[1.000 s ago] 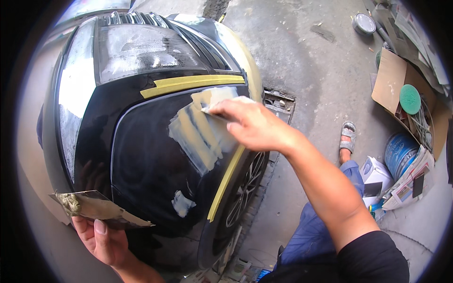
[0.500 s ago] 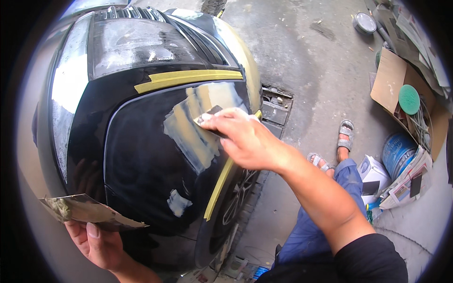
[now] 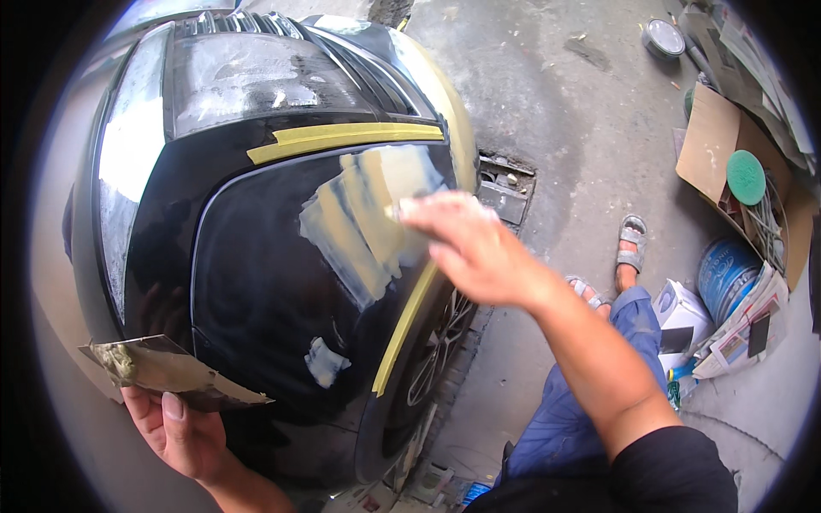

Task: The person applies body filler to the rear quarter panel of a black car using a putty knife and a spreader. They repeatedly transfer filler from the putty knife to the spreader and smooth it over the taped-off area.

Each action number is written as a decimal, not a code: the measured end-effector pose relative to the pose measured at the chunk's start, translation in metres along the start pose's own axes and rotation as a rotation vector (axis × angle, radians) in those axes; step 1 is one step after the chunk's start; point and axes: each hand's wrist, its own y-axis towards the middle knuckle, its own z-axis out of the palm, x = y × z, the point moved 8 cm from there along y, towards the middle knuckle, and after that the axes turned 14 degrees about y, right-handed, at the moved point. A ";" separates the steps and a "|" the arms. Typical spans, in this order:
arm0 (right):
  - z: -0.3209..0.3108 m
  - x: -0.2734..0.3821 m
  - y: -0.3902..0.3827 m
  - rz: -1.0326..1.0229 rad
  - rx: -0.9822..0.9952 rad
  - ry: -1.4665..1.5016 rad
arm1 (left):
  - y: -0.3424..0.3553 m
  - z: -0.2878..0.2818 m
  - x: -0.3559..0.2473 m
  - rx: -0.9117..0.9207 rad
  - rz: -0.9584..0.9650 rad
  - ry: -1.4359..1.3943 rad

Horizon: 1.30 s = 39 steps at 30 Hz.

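My left hand (image 3: pixel 181 432) grips a flat metal putty plate (image 3: pixel 197 383) by its lower edge, thumb in front. A lump of beige body filler (image 3: pixel 115 363) sits at the plate's left end. My right hand (image 3: pixel 475 248) is closed over the wet filler patch (image 3: pixel 363 227) on the black car panel (image 3: pixel 248 256); it holds a putty scraper, now almost wholly hidden behind the fingers. Streaks of beige and grey filler run down that patch. A smaller filler spot (image 3: pixel 326 363) lies lower on the panel, above the wheel arch.
Yellow masking tape (image 3: pixel 342 137) lines the panel's upper edge, with another strip along the wheel arch above the wheel (image 3: pixel 436 350). A drain grate (image 3: pixel 503 192) lies beside the car. At right are a cardboard box (image 3: pixel 710 128), a blue bucket (image 3: pixel 727 278) and a round tin (image 3: pixel 663 38).
My right hand has shifted slightly right with the scraper, which has turned out of sight. The filler under it looks smoother and more spread. My left hand still holds the plate, barely moved.
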 end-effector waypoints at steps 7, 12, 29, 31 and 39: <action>0.002 0.012 0.080 0.146 0.137 0.061 | -0.008 -0.024 0.010 -0.158 -0.087 0.139; 0.026 0.030 0.038 0.016 0.088 0.078 | -0.004 -0.021 -0.001 -0.036 -0.052 0.163; -0.003 -0.006 0.027 0.149 0.031 0.001 | -0.003 -0.022 0.008 -0.196 -0.101 0.123; -0.010 -0.013 0.055 0.285 0.094 0.108 | -0.003 -0.022 0.006 -0.187 -0.096 0.124; 0.014 0.024 0.072 0.234 0.196 0.119 | -0.009 -0.024 0.002 -0.173 -0.106 0.186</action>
